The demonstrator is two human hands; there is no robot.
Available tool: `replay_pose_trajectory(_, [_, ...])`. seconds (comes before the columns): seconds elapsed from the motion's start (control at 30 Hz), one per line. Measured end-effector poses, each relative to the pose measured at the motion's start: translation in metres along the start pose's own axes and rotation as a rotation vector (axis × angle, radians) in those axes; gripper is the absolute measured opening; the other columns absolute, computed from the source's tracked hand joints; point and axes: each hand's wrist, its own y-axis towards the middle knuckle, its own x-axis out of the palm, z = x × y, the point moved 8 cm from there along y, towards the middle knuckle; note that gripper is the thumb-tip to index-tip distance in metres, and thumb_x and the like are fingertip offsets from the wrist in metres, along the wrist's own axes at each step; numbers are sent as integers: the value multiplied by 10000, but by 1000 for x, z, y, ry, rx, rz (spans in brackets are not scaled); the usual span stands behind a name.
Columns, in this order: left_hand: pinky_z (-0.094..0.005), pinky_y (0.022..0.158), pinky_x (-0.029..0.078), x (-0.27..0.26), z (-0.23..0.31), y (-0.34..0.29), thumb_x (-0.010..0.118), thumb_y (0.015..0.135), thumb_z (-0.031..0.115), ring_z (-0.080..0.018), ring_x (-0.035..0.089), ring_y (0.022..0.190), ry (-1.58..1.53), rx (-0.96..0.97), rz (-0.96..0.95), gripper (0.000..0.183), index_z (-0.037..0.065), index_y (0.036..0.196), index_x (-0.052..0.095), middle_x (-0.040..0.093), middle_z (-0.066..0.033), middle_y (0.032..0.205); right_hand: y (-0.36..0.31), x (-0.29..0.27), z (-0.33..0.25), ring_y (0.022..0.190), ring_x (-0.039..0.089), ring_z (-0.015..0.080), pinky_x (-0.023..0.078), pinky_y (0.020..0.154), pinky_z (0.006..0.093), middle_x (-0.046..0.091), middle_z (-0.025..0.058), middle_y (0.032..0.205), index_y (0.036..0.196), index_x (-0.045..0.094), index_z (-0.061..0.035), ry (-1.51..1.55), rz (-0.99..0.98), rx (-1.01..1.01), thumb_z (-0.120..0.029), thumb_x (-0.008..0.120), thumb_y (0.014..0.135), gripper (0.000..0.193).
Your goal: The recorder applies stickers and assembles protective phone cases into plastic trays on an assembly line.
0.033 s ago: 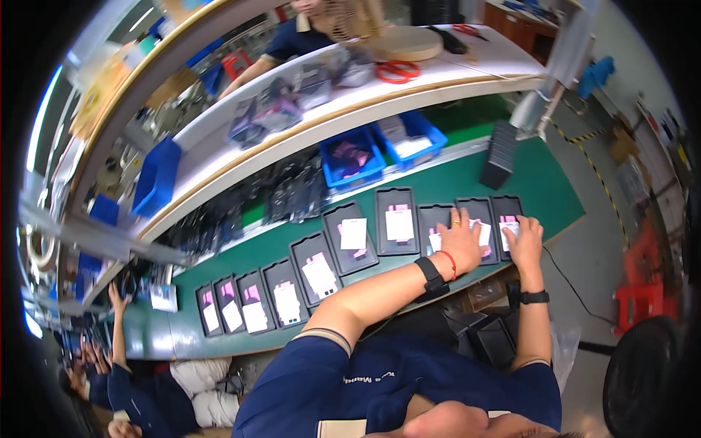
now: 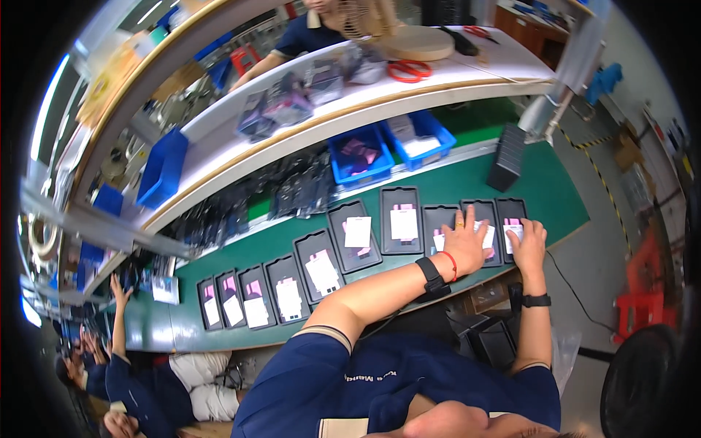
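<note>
Several shallow black trays (image 2: 391, 195) lie in a curved row on the green bench, each holding a white card or paper (image 2: 403, 225) over pink and black pieces. My left hand (image 2: 466, 244), fingers spread, reaches over two trays towards the right end of the row. It partly hides the white papers under it, so contact is unclear. Over the rightmost tray (image 2: 510, 206) is my right hand (image 2: 531, 244), its thumb and fingers apart. The thumb lies by that tray's white card (image 2: 513, 235). I see nothing gripped in either hand.
Behind the trays stand two blue bins (image 2: 365, 177) and a dark upright block (image 2: 504, 159). Dark plastic packets (image 2: 299, 191) pile beneath the shelf (image 2: 467, 91). Red-handled scissors (image 2: 409, 71) rest on the shelf. A co-worker (image 2: 150, 387) sits at left; another person (image 2: 310, 36) is beyond the shelf.
The whole view has shifted slightly, with the shelf and bins a little further right. Both my hands stay over the same trays, almost unmoved.
</note>
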Motion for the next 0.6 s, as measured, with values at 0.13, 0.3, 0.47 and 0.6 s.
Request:
replay_pose_trajectory(0.13, [-618, 963, 261, -45, -54, -42, 565, 822, 414, -422, 197, 1320, 55, -62, 65, 585, 59, 1269, 433, 252, -271, 1394, 3, 10, -19, 988, 470, 353, 410, 845, 415, 509, 173, 1072, 1093, 556, -35, 35, -34, -54, -231, 687, 751, 416])
replay_pose_trajectory(0.3, [-639, 958, 248, -39, -135, -124, 495, 851, 473, -411, 180, 1336, 99, -282, -122, 651, 87, 1354, 351, 230, -262, 1415, 0, 16, -38, 995, 469, 354, 404, 855, 413, 510, 181, 1080, 1089, 564, -25, 33, -23, -123, -221, 658, 780, 378])
replay_pose_trajectory(0.47, [-620, 992, 241, -48, -137, -168, 530, 843, 433, -425, 166, 1333, 74, -257, -22, 650, 100, 1366, 332, 210, -256, 1422, 10, 34, -75, 1002, 468, 367, 396, 865, 424, 506, 196, 1094, 1101, 557, -15, 10, -39, -194, -230, 639, 798, 380])
replay_pose_trajectory(0.6, [-579, 993, 270, -102, -158, -202, 626, 789, 371, -455, 213, 1303, -3, -163, 201, 665, 85, 1333, 372, 277, -271, 1382, 6, 21, -115, 1039, 467, 374, 389, 886, 440, 480, 209, 1184, 1138, 537, -19, -155, 13, -209, -233, 656, 778, 435])
